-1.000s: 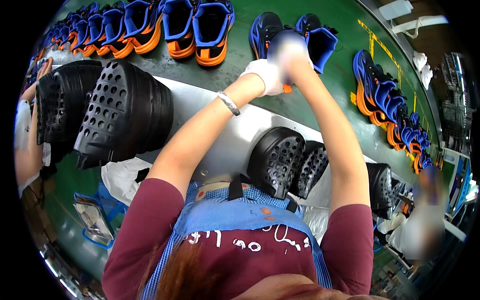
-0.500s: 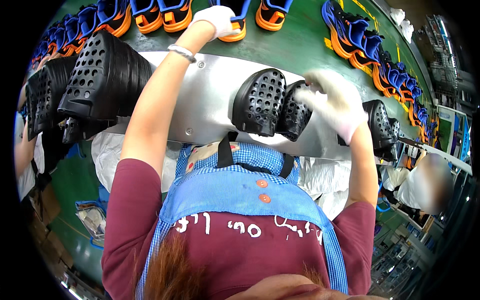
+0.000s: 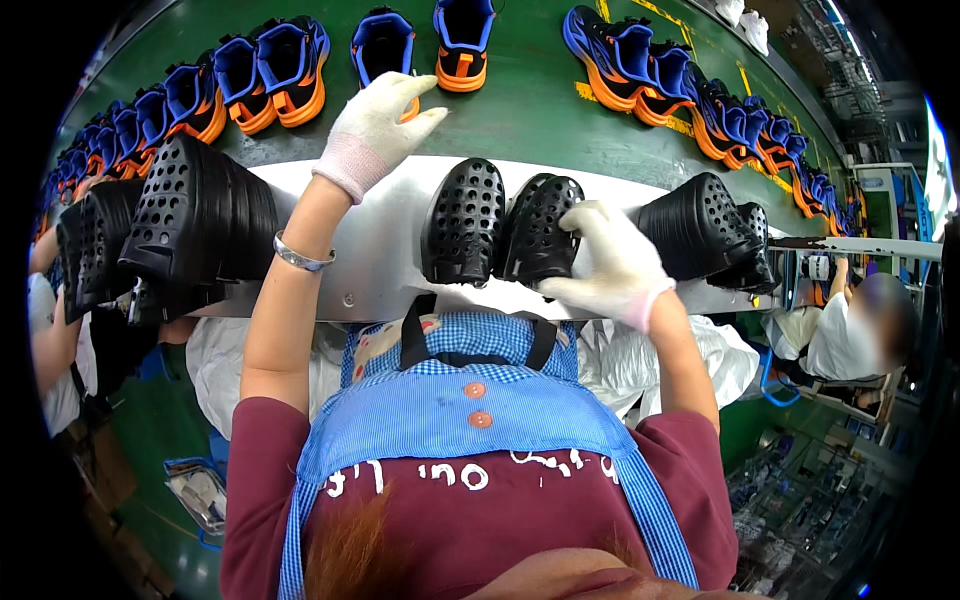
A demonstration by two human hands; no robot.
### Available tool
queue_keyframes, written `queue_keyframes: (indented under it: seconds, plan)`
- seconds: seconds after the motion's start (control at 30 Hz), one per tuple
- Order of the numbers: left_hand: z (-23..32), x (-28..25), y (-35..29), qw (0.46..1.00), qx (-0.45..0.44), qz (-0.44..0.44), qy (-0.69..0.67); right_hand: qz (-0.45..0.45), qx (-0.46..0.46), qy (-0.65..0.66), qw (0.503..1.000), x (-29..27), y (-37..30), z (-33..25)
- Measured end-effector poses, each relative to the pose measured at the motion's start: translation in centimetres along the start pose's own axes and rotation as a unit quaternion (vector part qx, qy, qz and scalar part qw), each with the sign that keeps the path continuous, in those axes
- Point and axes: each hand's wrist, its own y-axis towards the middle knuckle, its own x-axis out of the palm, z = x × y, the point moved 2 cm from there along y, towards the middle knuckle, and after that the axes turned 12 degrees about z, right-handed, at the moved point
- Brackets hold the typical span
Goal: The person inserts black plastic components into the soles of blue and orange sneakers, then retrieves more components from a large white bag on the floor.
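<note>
In front of me on the metal shelf stand two sets of black, perforated, foot-shaped shoe inserts, a left one (image 3: 463, 222) and a right one (image 3: 541, 228). My right hand (image 3: 612, 268), in a white glove, grips the right insert from its side, fingers on the upper part and thumb low. My left hand (image 3: 378, 128), also gloved, is raised over the shelf's far edge with fingers and thumb spread, holding nothing. Just beyond it sits a blue, black and orange sneaker (image 3: 383, 50), partly covered by the fingers. A matching sneaker (image 3: 462, 45) stands to its right.
Stacked black inserts lie at the left (image 3: 205, 215) and right (image 3: 700, 225) of the metal shelf (image 3: 375, 245). Rows of sneakers (image 3: 290, 70) line the green work surface (image 3: 520, 120) on both sides. Another person (image 3: 850, 325) sits at the far right.
My left hand has come back from a sneaker's heel and opened. My right hand, blurred before, now holds the right insert. The whole view has shifted a little.
</note>
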Motion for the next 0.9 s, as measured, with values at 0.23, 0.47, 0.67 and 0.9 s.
queue_keyframes:
  seconds: [0.23, 0.47, 0.67, 0.9]
  plan:
    - [5.7, 1.2, -0.4, 0.77, -0.241, -0.296, -0.511, 0.096, -0.077, 0.09, 0.988, -4.0, 2.9, -4.0]
    - [5.3, 1.7, -1.4, 0.589, -0.34, -0.219, -0.7, 0.101, -0.099, 0.155, 0.978, -2.1, 6.0, -4.3]
    - [3.1, 2.6, -0.7, 0.663, -0.291, -0.137, -0.676, 0.118, 0.058, 0.112, 0.985, 0.4, 8.5, -4.0]
    - [1.5, 3.3, 0.7, 0.673, -0.295, -0.1, -0.67, 0.156, 0.026, -0.037, 0.987, 2.3, 11.2, -1.6]
